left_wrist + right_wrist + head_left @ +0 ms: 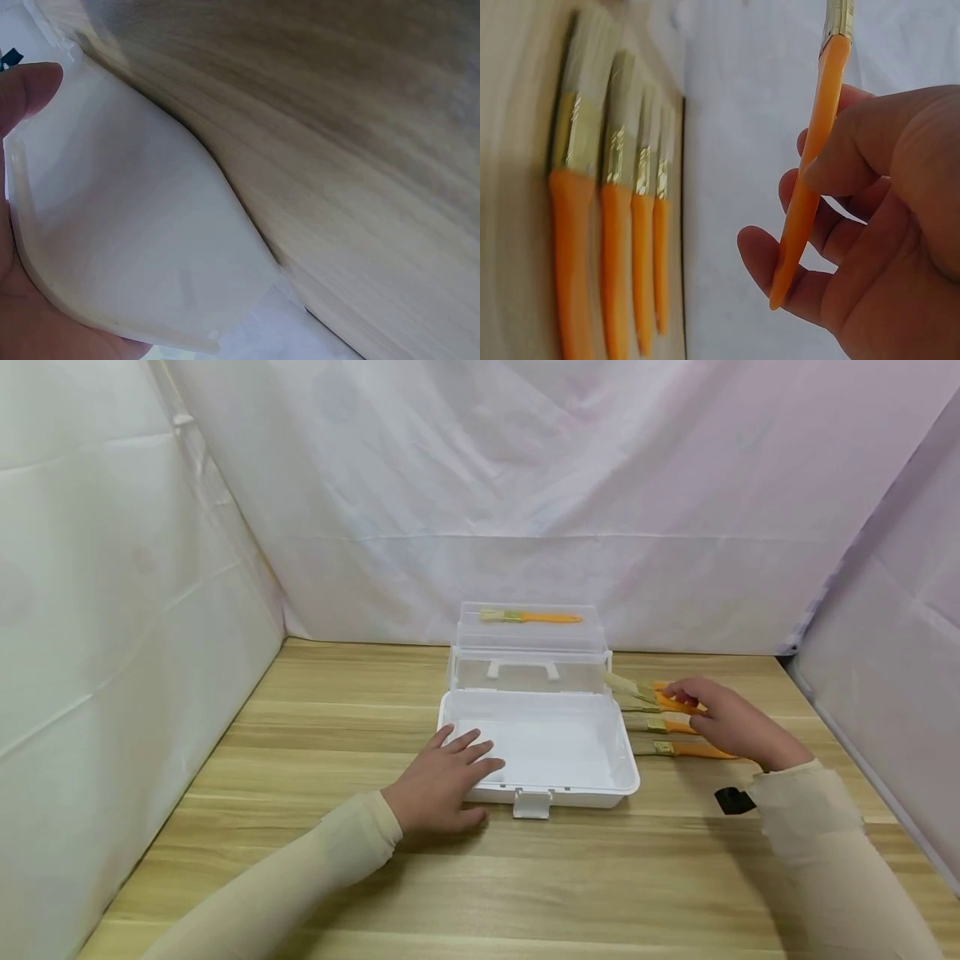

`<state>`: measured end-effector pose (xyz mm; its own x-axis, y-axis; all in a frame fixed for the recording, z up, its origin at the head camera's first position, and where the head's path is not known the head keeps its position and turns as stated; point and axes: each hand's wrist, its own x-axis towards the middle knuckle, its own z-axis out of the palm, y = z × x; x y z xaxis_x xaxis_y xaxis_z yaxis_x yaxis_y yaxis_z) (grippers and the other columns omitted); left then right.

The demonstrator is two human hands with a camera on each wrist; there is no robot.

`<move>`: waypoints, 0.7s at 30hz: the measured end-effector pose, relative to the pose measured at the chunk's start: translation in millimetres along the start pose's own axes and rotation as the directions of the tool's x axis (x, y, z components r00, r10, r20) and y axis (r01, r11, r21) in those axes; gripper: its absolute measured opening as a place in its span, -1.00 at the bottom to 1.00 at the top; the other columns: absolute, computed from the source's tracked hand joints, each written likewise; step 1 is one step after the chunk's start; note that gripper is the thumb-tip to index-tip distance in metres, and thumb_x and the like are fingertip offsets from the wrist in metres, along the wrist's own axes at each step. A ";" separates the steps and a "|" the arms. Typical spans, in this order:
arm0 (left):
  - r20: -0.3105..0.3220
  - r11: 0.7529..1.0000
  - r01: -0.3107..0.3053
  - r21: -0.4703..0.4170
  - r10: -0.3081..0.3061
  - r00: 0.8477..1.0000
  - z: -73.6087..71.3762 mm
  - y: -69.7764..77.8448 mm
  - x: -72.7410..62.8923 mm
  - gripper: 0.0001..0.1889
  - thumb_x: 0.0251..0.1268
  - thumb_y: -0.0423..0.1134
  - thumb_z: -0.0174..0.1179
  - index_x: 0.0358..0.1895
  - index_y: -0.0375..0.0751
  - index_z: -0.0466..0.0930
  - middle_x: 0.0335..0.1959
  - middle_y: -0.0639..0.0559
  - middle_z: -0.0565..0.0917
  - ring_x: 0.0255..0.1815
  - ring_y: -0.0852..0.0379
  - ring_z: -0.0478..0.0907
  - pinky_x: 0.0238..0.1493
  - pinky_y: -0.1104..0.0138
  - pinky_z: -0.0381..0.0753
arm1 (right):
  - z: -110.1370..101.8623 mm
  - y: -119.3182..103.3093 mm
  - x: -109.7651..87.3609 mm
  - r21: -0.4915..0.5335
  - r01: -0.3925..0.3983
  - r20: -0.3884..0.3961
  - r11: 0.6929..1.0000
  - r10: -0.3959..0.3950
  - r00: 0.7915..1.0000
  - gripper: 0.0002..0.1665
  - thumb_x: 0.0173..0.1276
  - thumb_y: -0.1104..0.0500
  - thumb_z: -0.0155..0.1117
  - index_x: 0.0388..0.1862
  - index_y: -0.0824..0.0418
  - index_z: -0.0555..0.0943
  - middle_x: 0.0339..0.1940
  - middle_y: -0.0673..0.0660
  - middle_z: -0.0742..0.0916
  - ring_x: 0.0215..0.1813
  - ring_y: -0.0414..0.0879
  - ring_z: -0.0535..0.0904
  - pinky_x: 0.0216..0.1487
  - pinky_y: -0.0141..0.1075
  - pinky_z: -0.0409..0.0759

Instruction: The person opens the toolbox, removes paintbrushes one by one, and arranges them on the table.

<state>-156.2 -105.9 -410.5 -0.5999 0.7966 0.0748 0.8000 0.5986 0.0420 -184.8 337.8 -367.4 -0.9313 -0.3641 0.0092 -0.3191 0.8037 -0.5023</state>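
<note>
My right hand (731,722) pinches the orange handle of a paintbrush (821,112) between thumb and fingers. The brush has a gold-coloured ferrule, and its pale bristles (621,683) point left toward the box in the head view. Below it, several similar paintbrushes (615,225) lie side by side on the table, right of a white plastic box (577,795). At the box's front left corner, my left hand (442,783) rests over the rim with fingers spread. The left wrist view shows its thumb (37,86) against the box's outer wall (142,195).
The clear lid (472,631) stands open behind the box, with a white handle (522,669) on it. One paintbrush (547,618) lies in the lid. A clear latch (532,804) hangs at the front. White cloth (525,485) surrounds the wooden table (570,893).
</note>
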 end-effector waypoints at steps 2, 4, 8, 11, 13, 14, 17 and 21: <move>0.003 1.000 0.003 -0.001 -0.003 1.000 0.2 0.0 -0.1 -0.35 0.22 0.17 0.23 0.36 0.05 0.44 0.39 -0.06 0.45 0.48 -0.11 0.24 0.46 -0.12 0.01 | 0.5 6.5 -5.1 -0.011 -0.004 -0.002 1.000 0.004 1.000 -0.51 0.30 0.53 0.04 0.21 0.33 0.48 0.03 0.26 0.58 -0.03 0.11 0.44 -0.07 0.04 0.46; 0.006 1.000 0.007 -0.004 -0.007 1.000 0.2 0.2 -0.1 -0.35 0.22 0.18 0.23 0.36 0.05 0.44 0.39 -0.06 0.45 0.49 -0.11 0.23 0.46 -0.12 0.00 | 1.4 13.0 -9.7 -0.027 -0.003 -0.009 1.000 0.003 1.000 -0.52 0.30 0.53 0.04 0.19 0.31 0.50 0.00 0.22 0.60 -0.05 0.07 0.43 -0.09 0.01 0.46; 0.010 1.000 0.012 -0.018 -0.012 1.000 -1.4 1.0 0.2 -0.35 0.22 0.17 0.24 0.36 0.04 0.45 0.39 -0.07 0.45 0.49 -0.11 0.23 0.46 -0.12 -0.01 | 3.7 23.6 -18.7 -0.056 0.014 -0.018 0.998 -0.015 1.000 -0.54 0.27 0.54 0.06 0.12 0.29 0.53 -0.07 0.16 0.61 -0.10 0.02 0.43 -0.15 -0.10 0.46; 0.000 1.000 0.008 -0.028 -0.008 1.000 -2.8 1.4 -0.3 -0.36 0.21 0.15 0.25 0.35 0.03 0.46 0.38 -0.09 0.46 0.48 -0.13 0.25 0.45 -0.13 0.01 | 6.6 29.2 -24.7 -0.043 0.010 0.004 0.999 -0.010 1.000 -0.55 0.26 0.56 0.06 0.10 0.28 0.54 -0.09 0.14 0.60 -0.10 0.01 0.43 -0.15 -0.17 0.46; -0.007 1.000 0.004 -0.031 -0.004 1.000 -3.7 1.6 -0.7 -0.36 0.20 0.14 0.26 0.34 0.01 0.47 0.36 -0.10 0.47 0.47 -0.14 0.26 0.44 -0.14 0.03 | 9.4 32.1 -28.1 -0.031 0.001 0.018 1.000 0.000 1.000 -0.56 0.28 0.56 0.07 0.08 0.27 0.56 -0.09 0.14 0.61 -0.09 0.02 0.45 -0.14 -0.20 0.47; -0.009 0.999 0.003 -0.033 -0.003 1.000 -4.1 1.8 -0.8 -0.37 0.20 0.14 0.26 0.33 0.01 0.47 0.36 -0.10 0.48 0.46 -0.15 0.27 0.44 -0.14 0.03 | 10.9 33.4 -29.9 -0.030 -0.002 0.025 1.000 0.003 1.000 -0.58 0.29 0.55 0.07 0.07 0.27 0.57 -0.07 0.15 0.62 -0.06 0.02 0.47 -0.12 -0.20 0.48; -0.007 0.999 0.005 -0.034 -0.005 1.000 -4.5 2.0 -0.7 -0.36 0.20 0.15 0.26 0.33 0.01 0.47 0.36 -0.10 0.48 0.46 -0.15 0.27 0.44 -0.15 0.02 | 15.8 36.8 -35.4 -0.044 -0.002 0.030 0.999 0.003 1.000 -0.60 0.29 0.55 0.09 0.05 0.28 0.59 -0.04 0.18 0.65 -0.03 0.04 0.51 -0.08 -0.16 0.51; -0.001 1.000 0.008 -0.030 -0.008 1.000 -3.1 2.2 -0.3 -0.36 0.21 0.15 0.25 0.34 0.02 0.46 0.37 -0.09 0.47 0.47 -0.14 0.26 0.45 -0.14 0.01 | 22.2 39.5 -43.2 -0.074 0.014 0.019 0.997 -0.013 1.000 -0.61 0.25 0.58 0.12 -0.02 0.26 0.61 -0.08 0.17 0.67 -0.05 0.06 0.55 -0.08 -0.06 0.53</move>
<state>-154.3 -105.1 -407.3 -0.6066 0.7914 0.0753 0.7949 0.6024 0.0724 -153.3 374.8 -406.8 -0.9238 -0.3829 -0.0005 -0.3442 0.8310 -0.4371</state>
